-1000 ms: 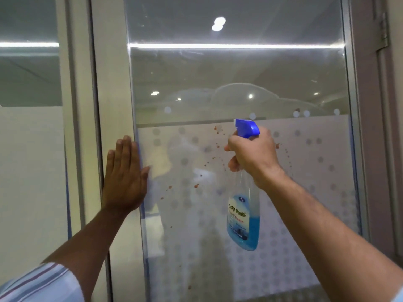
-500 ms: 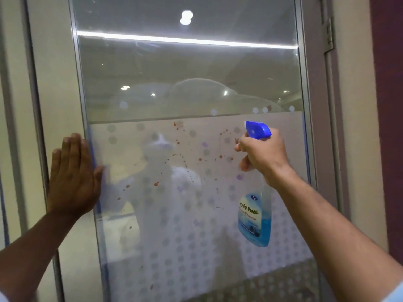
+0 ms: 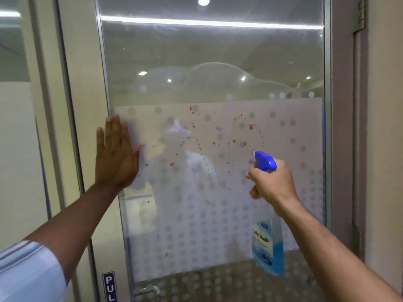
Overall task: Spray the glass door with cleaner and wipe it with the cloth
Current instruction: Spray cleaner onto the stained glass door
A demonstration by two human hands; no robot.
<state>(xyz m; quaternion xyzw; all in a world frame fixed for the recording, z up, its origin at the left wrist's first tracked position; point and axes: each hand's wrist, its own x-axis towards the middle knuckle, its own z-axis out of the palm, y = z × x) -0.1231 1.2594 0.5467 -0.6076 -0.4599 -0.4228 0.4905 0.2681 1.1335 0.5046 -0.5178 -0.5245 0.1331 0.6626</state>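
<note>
— Frosted, dotted film covers the lower glass door [image 3: 218, 203], clear glass above it, and reddish-brown specks [image 3: 213, 143] are scattered across the middle. Where's the open room?

— Between the two hands, a wide stretch of bare pane. A metal frame [image 3: 103, 62] edges the left side, a grey jamb [image 3: 342, 127] the right.

— And the left hand [image 3: 116, 156]?

— Flat on the glass at the left edge, fingers straight up and together, thumb out, arm extended from a striped sleeve [image 3: 26, 271].

— The right hand [image 3: 272, 183]?

— Wrapped around the neck of the spray bottle [image 3: 268, 245], blue nozzle [image 3: 265, 160] aimed at the glass, blue liquid low in the hanging body. Lower left, a blue pull sign [image 3: 109, 286] shows.
</note>
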